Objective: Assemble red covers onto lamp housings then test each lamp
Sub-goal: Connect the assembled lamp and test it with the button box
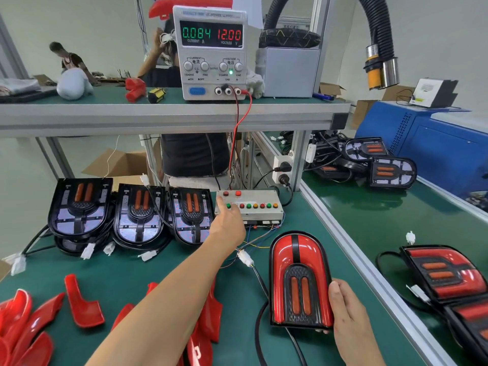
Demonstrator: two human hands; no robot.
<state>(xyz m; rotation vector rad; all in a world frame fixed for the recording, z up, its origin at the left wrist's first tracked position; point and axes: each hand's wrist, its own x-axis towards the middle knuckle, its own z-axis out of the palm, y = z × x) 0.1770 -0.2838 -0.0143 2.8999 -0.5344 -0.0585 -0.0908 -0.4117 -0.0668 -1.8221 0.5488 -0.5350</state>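
Left hand (227, 223) presses a button on the test box (249, 206); right fingers (340, 299) clamp the lamp (299, 280) near it — a tug could unseat its plug (245, 258).

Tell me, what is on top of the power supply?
A red cover lies on the power supply, cut off by the picture's top edge. A white paper shows behind its right corner. Whether anything else lies there cannot be seen.

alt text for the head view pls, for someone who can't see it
A person's left hand reaches to a grey button box while the right hand holds a red-covered lamp on a green bench. Three uncovered black lamp housings stand behind loose red covers.
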